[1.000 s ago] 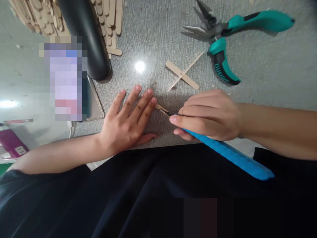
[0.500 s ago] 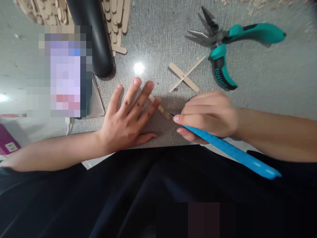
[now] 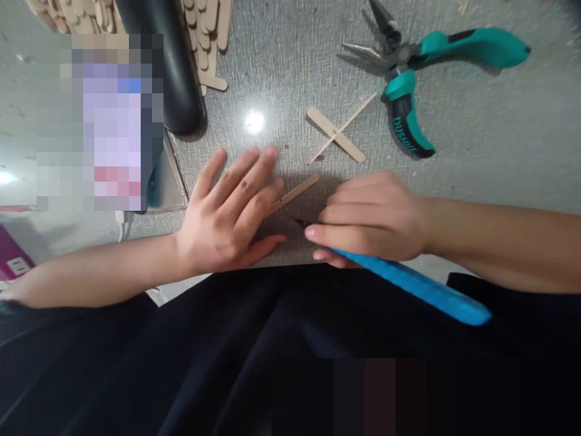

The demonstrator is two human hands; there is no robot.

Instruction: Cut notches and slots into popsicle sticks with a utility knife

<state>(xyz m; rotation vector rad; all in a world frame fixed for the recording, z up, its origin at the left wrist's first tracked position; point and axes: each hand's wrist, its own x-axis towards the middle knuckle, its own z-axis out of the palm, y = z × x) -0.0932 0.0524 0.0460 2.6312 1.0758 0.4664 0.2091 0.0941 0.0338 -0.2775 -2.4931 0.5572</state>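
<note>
My left hand lies flat on the grey table, fingers stretched out, pinning one end of a thin wooden stick. The stick's free end points up and to the right. My right hand is wrapped round a blue-handled craft knife. Its dark blade tip rests on the table just below the stick, a little apart from it. The long blue handle runs back over my dark lap.
Teal-handled pliers lie open at the back right. A crossed pair of wooden sticks lies behind my hands. A pile of wooden sticks and a black cylinder stand at the back left, beside a blurred-out device.
The stick under my left fingers has turned, so its free end now points up-right instead of toward the knife. My right hand with the knife has shifted slightly down and left, off the stick.
</note>
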